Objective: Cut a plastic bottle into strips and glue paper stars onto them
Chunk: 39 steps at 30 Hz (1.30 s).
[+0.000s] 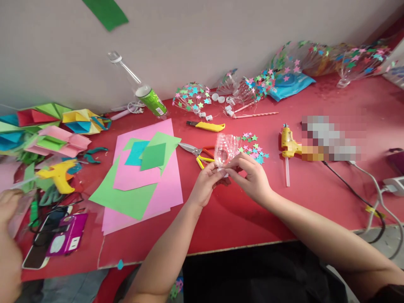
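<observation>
My left hand and my right hand meet over the red table, both pinched on a clear cut piece of plastic bottle held upright between them. The fingers of both hands grip its lower edge. Just beyond the piece lies a small heap of coloured paper stars. Scissors with yellow and red handles lie directly left of the piece.
Pink and green paper sheets lie at left. A yellow utility knife, a yellow glue gun and star-covered clear shapes sit further back. Another person's hand shows at far left beside a second glue gun. Cables run at right.
</observation>
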Each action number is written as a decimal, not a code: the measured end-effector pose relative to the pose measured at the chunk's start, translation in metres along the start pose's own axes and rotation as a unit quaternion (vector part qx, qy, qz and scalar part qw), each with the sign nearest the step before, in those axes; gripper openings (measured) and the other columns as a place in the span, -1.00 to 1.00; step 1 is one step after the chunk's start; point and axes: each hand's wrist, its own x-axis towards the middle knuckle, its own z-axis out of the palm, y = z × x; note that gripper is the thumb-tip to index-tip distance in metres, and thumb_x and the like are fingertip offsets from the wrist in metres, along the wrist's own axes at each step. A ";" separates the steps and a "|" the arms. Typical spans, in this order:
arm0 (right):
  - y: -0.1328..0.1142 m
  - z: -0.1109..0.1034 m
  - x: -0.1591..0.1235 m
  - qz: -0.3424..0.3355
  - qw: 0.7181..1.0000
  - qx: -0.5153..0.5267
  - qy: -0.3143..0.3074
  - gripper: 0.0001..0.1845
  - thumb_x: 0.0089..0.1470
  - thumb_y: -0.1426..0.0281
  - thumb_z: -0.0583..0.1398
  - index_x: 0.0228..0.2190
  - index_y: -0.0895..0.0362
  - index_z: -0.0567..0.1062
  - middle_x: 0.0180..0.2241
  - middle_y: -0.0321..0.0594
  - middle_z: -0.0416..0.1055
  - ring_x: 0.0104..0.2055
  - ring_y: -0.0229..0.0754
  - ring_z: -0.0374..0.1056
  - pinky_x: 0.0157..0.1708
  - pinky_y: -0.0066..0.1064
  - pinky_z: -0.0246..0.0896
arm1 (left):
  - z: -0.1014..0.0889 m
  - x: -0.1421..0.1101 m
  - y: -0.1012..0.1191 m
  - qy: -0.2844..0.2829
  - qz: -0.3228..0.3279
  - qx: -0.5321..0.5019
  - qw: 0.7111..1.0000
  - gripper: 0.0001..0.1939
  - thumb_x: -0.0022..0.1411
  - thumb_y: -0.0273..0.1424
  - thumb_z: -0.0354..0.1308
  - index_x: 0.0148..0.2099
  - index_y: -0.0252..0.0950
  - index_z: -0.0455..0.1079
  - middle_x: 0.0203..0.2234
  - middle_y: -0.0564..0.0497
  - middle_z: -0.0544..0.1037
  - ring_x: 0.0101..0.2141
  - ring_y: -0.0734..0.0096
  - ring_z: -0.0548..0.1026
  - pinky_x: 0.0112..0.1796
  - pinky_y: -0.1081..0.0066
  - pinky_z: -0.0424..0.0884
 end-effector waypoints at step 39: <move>0.003 -0.001 0.001 0.043 0.999 0.000 0.005 -0.90 0.12 0.47 0.16 -0.42 0.07 0.41 -0.42 -0.29 0.32 -0.38 -0.25 0.28 -0.40 -0.39 0.26 | -0.004 0.001 -0.003 0.007 -0.006 -0.003 1.000 -0.65 0.05 -0.19 0.33 -0.25 -0.37 0.46 -0.50 0.02 0.53 -0.55 0.53 0.47 -0.46 0.50 0.39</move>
